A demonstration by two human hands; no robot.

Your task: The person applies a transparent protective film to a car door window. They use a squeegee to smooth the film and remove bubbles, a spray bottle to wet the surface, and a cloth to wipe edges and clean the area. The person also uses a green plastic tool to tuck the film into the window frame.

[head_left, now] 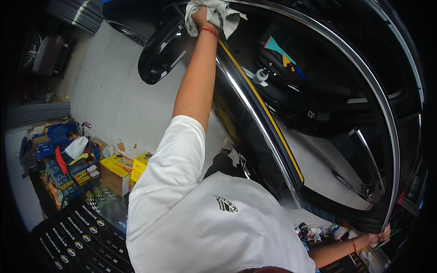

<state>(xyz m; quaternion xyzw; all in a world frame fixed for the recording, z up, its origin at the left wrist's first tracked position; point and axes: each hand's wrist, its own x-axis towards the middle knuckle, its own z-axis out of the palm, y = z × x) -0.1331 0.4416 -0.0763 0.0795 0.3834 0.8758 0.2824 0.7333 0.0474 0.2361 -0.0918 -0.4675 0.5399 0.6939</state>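
My left hand (200, 17) reaches far up and is shut on a crumpled grey cloth (217, 14). It presses the cloth against the front top corner of a black car door's window glass (318, 104), beside the glossy black side mirror (160, 51). A chrome trim (255, 113) and a yellow strip (268, 118) run along the window's lower edge. My right hand (378, 236) grips the chrome rim of the door frame (395, 182) at the lower right, with something thin and green showing beside it. Through the glass I see a white spray bottle (260, 76) and coloured triangular shapes (278, 49).
On the pale floor at the left lie yellow cartons (119, 166), a blue crate of supplies (58, 136) and a row of long black boxes (77, 232). Small bottles and cans (314, 232) are clustered near my right arm. A dark seat (45, 54) stands at the far left.
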